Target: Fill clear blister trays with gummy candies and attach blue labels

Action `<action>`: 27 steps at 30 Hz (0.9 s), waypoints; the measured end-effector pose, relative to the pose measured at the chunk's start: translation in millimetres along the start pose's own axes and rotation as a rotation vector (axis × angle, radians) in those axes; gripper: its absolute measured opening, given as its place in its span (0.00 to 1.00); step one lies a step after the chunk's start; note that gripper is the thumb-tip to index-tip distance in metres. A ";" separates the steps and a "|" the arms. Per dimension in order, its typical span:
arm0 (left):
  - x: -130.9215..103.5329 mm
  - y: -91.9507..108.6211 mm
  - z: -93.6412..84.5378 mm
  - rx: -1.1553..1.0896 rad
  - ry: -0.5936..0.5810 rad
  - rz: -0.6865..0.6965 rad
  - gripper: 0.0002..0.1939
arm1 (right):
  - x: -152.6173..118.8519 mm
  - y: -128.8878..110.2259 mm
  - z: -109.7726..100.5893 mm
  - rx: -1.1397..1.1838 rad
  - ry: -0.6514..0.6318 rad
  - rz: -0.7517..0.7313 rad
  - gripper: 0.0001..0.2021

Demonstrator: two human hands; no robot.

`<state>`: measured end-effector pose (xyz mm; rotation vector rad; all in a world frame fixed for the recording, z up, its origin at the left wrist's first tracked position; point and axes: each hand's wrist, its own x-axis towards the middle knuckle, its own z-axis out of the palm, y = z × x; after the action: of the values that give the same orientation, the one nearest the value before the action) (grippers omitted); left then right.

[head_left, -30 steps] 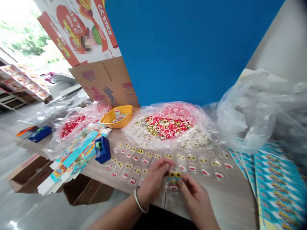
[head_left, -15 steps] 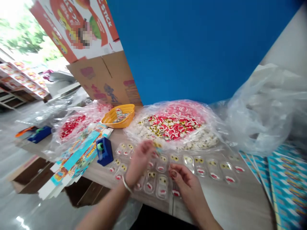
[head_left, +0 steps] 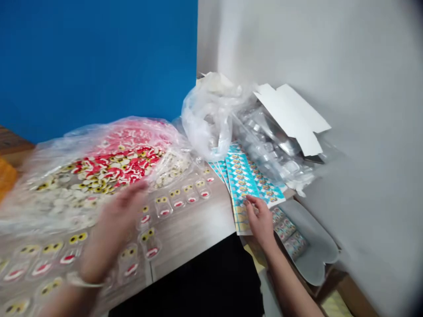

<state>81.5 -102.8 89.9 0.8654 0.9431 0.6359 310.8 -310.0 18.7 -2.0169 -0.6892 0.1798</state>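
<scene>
Right hand (head_left: 261, 220), loosely curled, has moved to blue sheets (head_left: 240, 176); grip unclear, as with blurred left hand (head_left: 114, 226).

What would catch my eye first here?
Probably the heap of red, white and yellow pieces in clear plastic at left, below a big blue panel. Nearer, small clear trays with face-like eyes and mouths line the table. Blue printed sheets lie right of centre.

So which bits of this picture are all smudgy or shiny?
In the head view, the left hand is badly smeared, the right hand looks sharper, the table has a pale shiny patch, and the top right corner goes dark.
</scene>
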 end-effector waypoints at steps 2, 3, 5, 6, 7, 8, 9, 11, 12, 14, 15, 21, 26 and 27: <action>-10.1 -36.5 35.1 0.192 -0.063 -0.002 0.15 | 4.9 23.2 -3.7 -0.063 0.016 -0.046 0.17; -12.5 -57.9 56.6 0.296 -0.126 -0.041 0.15 | 5.4 31.0 -3.5 -0.075 0.016 -0.052 0.17; -11.7 -99.7 99.2 0.383 -0.179 -0.146 0.17 | 3.7 39.3 -1.2 -0.082 0.030 -0.057 0.18; -9.1 -117.1 116.9 0.393 -0.188 -0.160 0.16 | 2.1 40.2 0.1 -0.081 0.035 -0.060 0.17; -5.7 -130.8 130.8 0.400 -0.189 -0.169 0.16 | 0.6 39.4 1.3 -0.076 0.034 -0.065 0.16; -1.8 -140.4 140.4 0.402 -0.185 -0.165 0.14 | -0.6 37.5 2.0 -0.067 0.026 -0.075 0.15; 1.9 -146.1 146.2 0.407 -0.178 -0.156 0.13 | -1.3 34.8 2.3 -0.054 0.008 -0.094 0.13; 7.8 -148.5 149.0 0.416 -0.168 -0.128 0.09 | -0.4 29.3 1.5 -0.034 -0.058 -0.162 0.11; 9.7 -147.0 148.0 0.418 -0.169 -0.110 0.07 | 0.9 27.1 0.6 -0.033 -0.098 -0.206 0.10; 11.1 -142.5 144.9 0.415 -0.185 -0.072 0.04 | 4.7 24.5 -1.8 -0.044 -0.174 -0.284 0.09; 11.0 -140.5 143.5 0.411 -0.199 -0.053 0.03 | 6.8 24.0 -3.1 -0.052 -0.204 -0.314 0.09; 9.5 -139.8 140.0 0.391 -0.283 0.050 0.04 | 12.9 20.7 -8.2 -0.028 -0.290 -0.349 0.07; 10.9 -145.5 137.8 0.352 -0.294 0.073 0.06 | 13.9 11.7 -6.7 0.133 -0.267 -0.227 0.06; 10.9 -146.6 137.8 0.341 -0.294 0.071 0.06 | 14.0 10.1 -5.5 0.161 -0.254 -0.191 0.07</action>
<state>222.6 -217.6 3.3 1.2628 0.7657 0.3968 328.6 -310.4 15.3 -1.7797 -0.9908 0.3706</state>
